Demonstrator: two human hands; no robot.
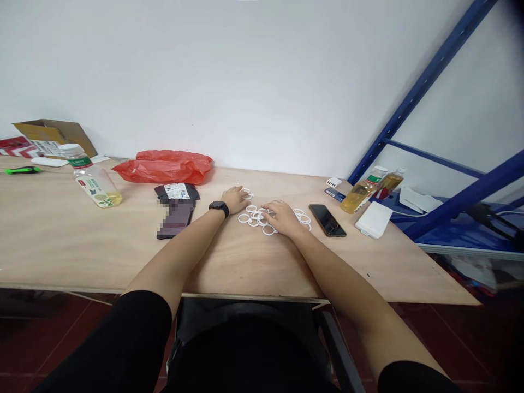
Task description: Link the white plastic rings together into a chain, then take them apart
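Several thin white rings [244,218] lie in a loose, overlapping pile on the wooden table, each seeming to have a small tab. My right hand [282,218] rests over the pile, fingers and thumb apart and touching rings; some rings are hidden beneath it, and others [304,219] show on its far side. Farther back and to the left, my left hand [234,200] lies low on the table with its fingers stretched out. A few separate white rings [248,194] are at its fingertips. A black watch [219,207] is on my left wrist.
Right of the rings lie a phone [327,220], a white box-like device [374,219] and a drink bottle [363,191]. To the left are dark packets [177,215], a red plastic bag [166,168], another bottle [96,183] and a green cutter [22,170]. A blue metal frame [426,82] stands at right.
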